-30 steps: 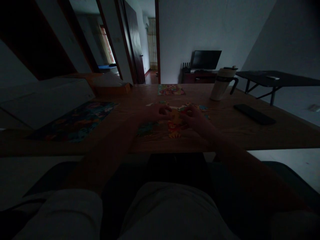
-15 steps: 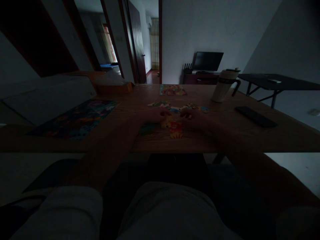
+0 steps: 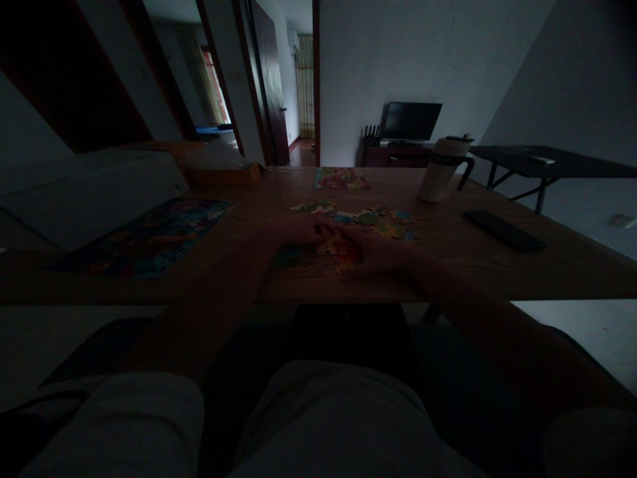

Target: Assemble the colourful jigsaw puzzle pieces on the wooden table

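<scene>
In the dim head view, a small joined patch of jigsaw pieces, red and yellow, lies flat near the table's front edge. My right hand is curved round its right side, fingers at the top and thumb low, touching it. From the left, my left hand reaches its upper edge with bent fingers close to the right fingertips. What those fingers pinch is too dark to make out. Dark green pieces lie beneath my left hand. Beyond both hands, several loose jigsaw pieces are scattered.
A colourful puzzle sheet lies left, beside a white box and an orange box. A smaller picture card lies at the back. On the right are a handled tumbler and a dark flat object.
My right hand has moved left and nearer, from above the pieces to round the joined patch. My left hand has shifted slightly left. The fingertips of both are now closer together.
</scene>
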`<state>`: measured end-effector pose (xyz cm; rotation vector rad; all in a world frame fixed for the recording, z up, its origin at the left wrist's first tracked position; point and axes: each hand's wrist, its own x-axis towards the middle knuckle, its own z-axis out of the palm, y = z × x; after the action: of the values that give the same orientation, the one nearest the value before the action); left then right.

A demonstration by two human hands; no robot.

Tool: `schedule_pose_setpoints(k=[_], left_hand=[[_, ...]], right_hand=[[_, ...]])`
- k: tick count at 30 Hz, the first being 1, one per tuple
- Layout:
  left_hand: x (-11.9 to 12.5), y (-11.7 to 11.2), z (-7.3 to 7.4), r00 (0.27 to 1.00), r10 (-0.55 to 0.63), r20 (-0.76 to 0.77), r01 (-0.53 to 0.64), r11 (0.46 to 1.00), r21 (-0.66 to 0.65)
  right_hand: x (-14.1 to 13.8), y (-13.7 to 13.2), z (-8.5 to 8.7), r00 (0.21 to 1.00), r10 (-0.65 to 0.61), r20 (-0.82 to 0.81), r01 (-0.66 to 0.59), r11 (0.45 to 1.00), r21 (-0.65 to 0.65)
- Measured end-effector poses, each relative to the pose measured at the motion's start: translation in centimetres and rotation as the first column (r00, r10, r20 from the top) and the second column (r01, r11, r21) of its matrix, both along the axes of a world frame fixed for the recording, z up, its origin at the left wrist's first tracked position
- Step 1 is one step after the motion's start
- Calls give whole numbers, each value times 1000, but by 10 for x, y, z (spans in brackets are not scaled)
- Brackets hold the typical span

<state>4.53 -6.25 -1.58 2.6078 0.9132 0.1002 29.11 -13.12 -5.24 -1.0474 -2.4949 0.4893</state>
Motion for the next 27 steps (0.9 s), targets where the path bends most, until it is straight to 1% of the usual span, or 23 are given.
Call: schedule_pose_setpoints(k=[4,8,13,19,27], left_hand=[[-2,3,-1,1000,-19,-8,18,998,-64],[-5,5,0,997,-70,-33,66,992,-103],[-5,0,2,994,-66,-82,63,997,-40],[2,-5,0,994,-59,-97,63,998,29],[1,-4,0,996,-47,-74,50,998,33]], right_hand=[[2,2,-1,999,-40,19,41,999,-23],[4,1,1,997,-59,45,62,997,-48],[7,-4,6,997,-63,54,67,995,-71],[11,-6,6,997,-54,58,59,994,-87],[18,-2,3,996,-75,56,81,989,-121]])
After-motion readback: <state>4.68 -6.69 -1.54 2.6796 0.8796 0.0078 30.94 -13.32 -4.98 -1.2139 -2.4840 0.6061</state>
